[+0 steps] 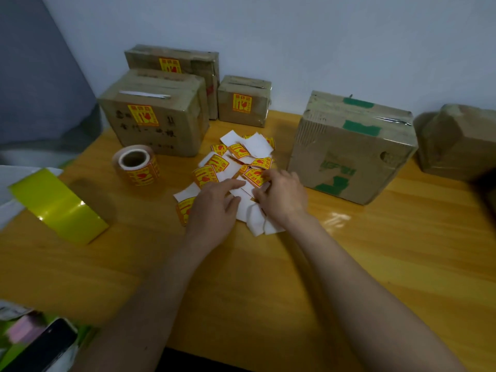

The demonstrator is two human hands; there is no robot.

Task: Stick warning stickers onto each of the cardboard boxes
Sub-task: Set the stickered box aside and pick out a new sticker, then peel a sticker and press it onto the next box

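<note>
Mid-frame, both hands work the sticker pile (236, 162): left hand (214, 208) fingers spread flat, right hand (281, 194) pinching one sticker (255, 176). Next, peel it for the unlabelled green-taped box (349, 149) at right.

soft, even indoor light is falling from above, leaving the scene moderately bright and a little flat. a white patch of glare is shining on the glossy wooden table (338, 218) near the right forearm. faint, diffuse shadows are lying beside the yellow tape roll (60, 205) and the sticker roll (136, 165). the whole picture is looking slightly soft; the bottom-left corner is smearing into blur, and wide-angle distortion is bending the edges.
</note>
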